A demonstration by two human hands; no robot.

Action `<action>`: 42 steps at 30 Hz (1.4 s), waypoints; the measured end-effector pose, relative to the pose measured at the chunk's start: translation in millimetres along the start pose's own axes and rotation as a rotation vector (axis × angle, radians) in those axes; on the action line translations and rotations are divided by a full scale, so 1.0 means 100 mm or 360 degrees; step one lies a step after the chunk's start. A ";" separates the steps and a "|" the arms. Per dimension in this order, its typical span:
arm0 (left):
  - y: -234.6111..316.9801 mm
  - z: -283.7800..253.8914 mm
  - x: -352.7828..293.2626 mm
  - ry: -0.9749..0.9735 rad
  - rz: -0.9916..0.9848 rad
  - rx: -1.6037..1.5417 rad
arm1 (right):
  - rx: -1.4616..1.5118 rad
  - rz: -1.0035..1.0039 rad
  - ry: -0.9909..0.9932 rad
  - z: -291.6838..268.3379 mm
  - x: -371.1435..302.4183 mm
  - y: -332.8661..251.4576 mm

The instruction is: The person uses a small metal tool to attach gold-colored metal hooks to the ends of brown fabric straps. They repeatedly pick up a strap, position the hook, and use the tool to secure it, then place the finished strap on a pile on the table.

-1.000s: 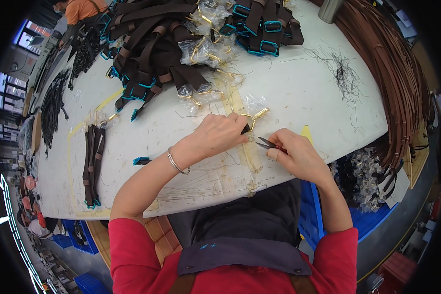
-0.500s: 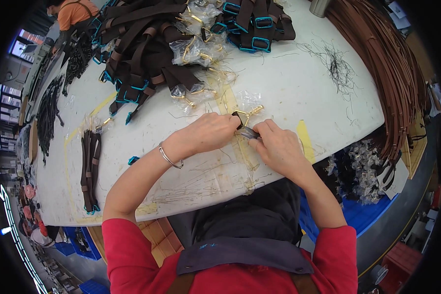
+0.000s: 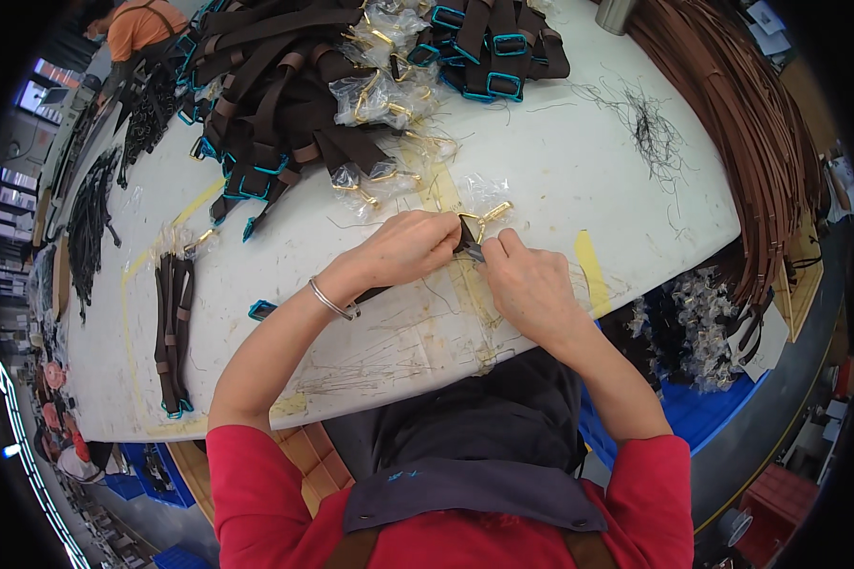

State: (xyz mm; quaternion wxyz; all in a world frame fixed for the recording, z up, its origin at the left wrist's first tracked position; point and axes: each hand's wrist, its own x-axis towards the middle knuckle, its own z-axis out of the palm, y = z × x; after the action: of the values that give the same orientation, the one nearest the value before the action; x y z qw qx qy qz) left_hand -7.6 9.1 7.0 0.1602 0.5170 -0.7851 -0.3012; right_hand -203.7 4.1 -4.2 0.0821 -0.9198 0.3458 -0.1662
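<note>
My left hand (image 3: 406,248) is closed on a dark brown strap (image 3: 466,234) near its end with gold-coloured hardware (image 3: 489,217) in clear plastic. The strap runs under my left forearm; a buckle (image 3: 261,309) in blue wrapping shows on the far side of the arm. In my closed right hand (image 3: 533,292) is a small grey metal tool (image 3: 474,252), perhaps thread snips, mostly covered by the fingers. Its tip is against or very close to the strap beside my left fingertips; contact is hard to tell.
A heap of brown straps (image 3: 266,104) with blue-wrapped buckles and bagged gold hardware covers the far left of the white table (image 3: 541,161). More straps (image 3: 175,327) lie at left. Loose threads (image 3: 647,133) and long brown strips (image 3: 721,104) are at right. Another person (image 3: 142,33) stands beyond.
My right hand has shifted slightly and now hides more of the metal tool. More of the strap and its blue-wrapped buckle shows around my left forearm.
</note>
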 end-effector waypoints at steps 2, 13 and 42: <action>0.00 0.02 -0.01 0.0026 -0.0003 -0.0011 | 0.0014 -0.0007 0.0008 0.01 0.00 0.00; 0.00 0.04 -0.02 0.0052 -0.0067 -0.0017 | 0.0004 0.0078 0.0050 0.03 -0.03 -0.07; -0.04 0.06 0.00 0.0051 -0.0083 -0.0046 | 0.0175 0.0112 0.0014 0.09 -0.02 -0.08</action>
State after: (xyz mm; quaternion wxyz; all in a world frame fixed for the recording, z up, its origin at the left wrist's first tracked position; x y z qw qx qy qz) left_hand -7.8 10.1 -0.1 0.1723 0.5397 -0.7643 -0.3082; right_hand -196.8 11.6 -10.8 0.1366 -0.9004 0.3688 -0.1860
